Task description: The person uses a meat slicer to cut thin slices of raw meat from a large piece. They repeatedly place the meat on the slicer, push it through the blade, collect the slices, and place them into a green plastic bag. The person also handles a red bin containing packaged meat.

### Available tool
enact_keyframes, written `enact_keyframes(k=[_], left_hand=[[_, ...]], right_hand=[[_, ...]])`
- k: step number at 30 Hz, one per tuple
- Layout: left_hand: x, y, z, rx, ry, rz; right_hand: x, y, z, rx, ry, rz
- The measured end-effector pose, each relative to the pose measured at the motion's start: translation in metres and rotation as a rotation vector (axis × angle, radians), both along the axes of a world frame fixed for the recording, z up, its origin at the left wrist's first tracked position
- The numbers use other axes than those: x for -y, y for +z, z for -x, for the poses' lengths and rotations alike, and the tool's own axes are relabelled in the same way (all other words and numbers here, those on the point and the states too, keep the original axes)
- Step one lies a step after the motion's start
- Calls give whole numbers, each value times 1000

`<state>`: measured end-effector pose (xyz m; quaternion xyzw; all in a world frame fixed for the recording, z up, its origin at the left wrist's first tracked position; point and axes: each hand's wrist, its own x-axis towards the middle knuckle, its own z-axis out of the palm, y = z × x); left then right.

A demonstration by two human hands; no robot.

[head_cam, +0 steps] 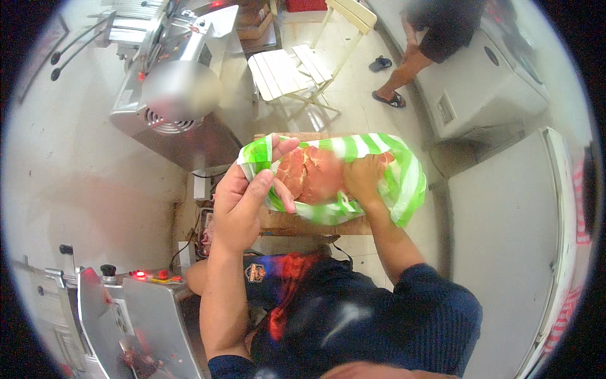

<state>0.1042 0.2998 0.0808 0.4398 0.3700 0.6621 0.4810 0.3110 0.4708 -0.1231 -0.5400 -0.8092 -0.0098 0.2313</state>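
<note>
A green-and-white striped plastic bag (pixel 326 215) lies open on its side over a wooden surface (pixel 277 227) in front of me. Slices of raw red meat (pixel 307 173) rest in the bag's opening, partly blurred. My left hand (pixel 251 194) grips the bag's left edge between thumb and fingers, with some fingers stretched over the meat. My right hand (pixel 365 179) reaches into the bag from the right and lies on the right part of the meat; its fingertips are hidden, so whether they grip the meat does not show.
A metal machine (pixel 180 137) stands at the upper left, and metal equipment (pixel 151 312) at the lower left. A folding slatted chair (pixel 279 76) is beyond the bag. Another person (pixel 416 57) in sandals is at the upper right, beside white appliances (pixel 473 90). A tray with meat (pixel 207 232) sits left.
</note>
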Motion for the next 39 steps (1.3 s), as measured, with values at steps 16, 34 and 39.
enact_keyframes(k=[16, 34, 39], left_hand=[[14, -12, 9, 18, 19, 3], [15, -13, 16, -117, 11, 22], [22, -9, 11, -624, 145, 8]], right_hand=[[-10, 32, 36, -190, 386, 180], [-13, -15, 24, -26, 140, -249], [18, 5, 55, 24, 216, -192]])
